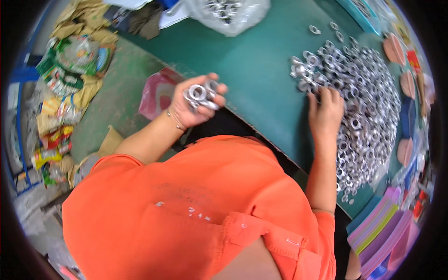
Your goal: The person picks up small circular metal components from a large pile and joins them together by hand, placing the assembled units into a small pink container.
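Several silvery metal rings [198,93] rest in my left hand [179,105], which is raised off the table's near edge with its fingers curled around them. The rings look like small collars with a lug on one side. At the left edge of a large heap of similar rings [368,107], my right hand [325,116] reaches down with thumb and fingers around a ring. My fingers partly hide that ring.
The heap covers the right of the green table [252,65]. A clear plastic bag [252,14] holding rings stands at the far edge. Pink bowls [394,49] and stacked coloured trays [380,228] line the right. Sacks and wrappers [77,58] lie left; a pink bag [156,93] hangs nearby.
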### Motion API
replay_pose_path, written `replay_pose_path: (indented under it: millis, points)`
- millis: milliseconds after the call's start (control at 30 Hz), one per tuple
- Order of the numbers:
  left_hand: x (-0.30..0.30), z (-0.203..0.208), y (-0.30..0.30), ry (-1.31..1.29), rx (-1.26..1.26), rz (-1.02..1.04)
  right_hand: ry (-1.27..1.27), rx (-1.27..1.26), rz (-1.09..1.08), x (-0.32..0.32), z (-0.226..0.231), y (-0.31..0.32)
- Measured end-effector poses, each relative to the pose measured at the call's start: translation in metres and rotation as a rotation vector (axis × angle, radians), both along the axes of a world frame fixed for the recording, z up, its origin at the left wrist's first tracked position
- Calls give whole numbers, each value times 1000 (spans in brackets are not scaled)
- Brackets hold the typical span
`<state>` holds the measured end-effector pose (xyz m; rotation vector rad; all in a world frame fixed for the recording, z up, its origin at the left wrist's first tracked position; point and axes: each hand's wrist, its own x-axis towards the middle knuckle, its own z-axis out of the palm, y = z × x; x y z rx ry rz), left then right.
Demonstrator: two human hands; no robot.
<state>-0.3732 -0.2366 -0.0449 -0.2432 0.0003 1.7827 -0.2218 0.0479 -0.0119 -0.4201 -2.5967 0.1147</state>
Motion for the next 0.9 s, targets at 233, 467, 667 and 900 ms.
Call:
replay_pose_path:
  millis: [233,467,667,900]
  points:
    - [-49,-46,-114,189,-715,470,19,-332,130,16,5,-15]
    - [-56,-172,-98,464,-1386,79,234,-1154,159,32,2,-34]
    - [-35,-197,-53,2177,-1200,-890,424,-1449,269,44,5,-41]
    - [-22,-129,-36,2333,-929,-785,693,-1823,390,53,-3,-39]
